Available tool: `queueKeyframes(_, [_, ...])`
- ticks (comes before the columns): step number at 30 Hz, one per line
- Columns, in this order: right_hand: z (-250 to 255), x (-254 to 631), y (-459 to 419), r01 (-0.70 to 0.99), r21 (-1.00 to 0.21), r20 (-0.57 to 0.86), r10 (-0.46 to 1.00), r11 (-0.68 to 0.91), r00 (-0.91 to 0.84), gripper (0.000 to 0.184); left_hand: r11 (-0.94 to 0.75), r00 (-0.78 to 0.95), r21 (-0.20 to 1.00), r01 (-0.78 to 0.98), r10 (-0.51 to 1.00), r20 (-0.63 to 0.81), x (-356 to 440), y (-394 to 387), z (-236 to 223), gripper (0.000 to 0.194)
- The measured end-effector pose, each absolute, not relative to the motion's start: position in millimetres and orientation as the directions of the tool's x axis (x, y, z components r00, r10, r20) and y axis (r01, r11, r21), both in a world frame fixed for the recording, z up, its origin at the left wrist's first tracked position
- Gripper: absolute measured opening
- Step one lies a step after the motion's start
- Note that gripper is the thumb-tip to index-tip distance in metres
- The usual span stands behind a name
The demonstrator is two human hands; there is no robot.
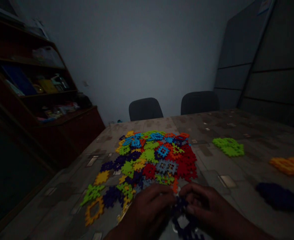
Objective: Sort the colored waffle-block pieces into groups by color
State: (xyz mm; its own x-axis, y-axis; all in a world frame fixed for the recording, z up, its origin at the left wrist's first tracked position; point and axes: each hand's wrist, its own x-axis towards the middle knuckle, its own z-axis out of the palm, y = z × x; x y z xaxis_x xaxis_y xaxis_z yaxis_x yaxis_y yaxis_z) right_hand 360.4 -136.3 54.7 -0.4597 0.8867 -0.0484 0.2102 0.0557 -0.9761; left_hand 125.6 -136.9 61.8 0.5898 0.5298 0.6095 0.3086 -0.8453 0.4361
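Both hands meet at the near edge of a big pile of notched plastic building pieces (pixel 149 156), coloured red, yellow, green, blue, orange, grey and purple. My left hand (pixel 150 208) has its fingers closed on the left side of a dark purple notched piece (pixel 179 205). The fingers of my right hand (pixel 205 205) curl around the right side of the same piece. Below them, more dark purple notched pieces (pixel 187 230) with a square opening show; whether they are joined to the held piece I cannot tell. My fingers partly cover it.
On the right of the patterned table (pixel 202 190) lie separate groups of green pieces (pixel 228 146), orange pieces (pixel 289 165) and dark blue pieces (pixel 282 196). A yellow-orange frame piece (pixel 94 210) lies at the left. Two dark chairs (pixel 145 109) stand behind the table, a shelf unit (pixel 69 123) to the left.
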Motion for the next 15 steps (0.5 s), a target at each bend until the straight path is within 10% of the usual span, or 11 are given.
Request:
queueKeyframes(6, [72,395,-121,0.373,-0.913,0.007,0.920,0.166,-0.392,0.039,-0.776,0.493,0.421,0.470,0.626,0.604,90,-139,59,0.036])
queueKeyframes(15, [73,387,-95,0.385,-0.706,0.123,0.639,0.594,-0.759,0.036,-0.766,0.421,0.348,0.541,0.605,0.676,71,-124,52,0.041])
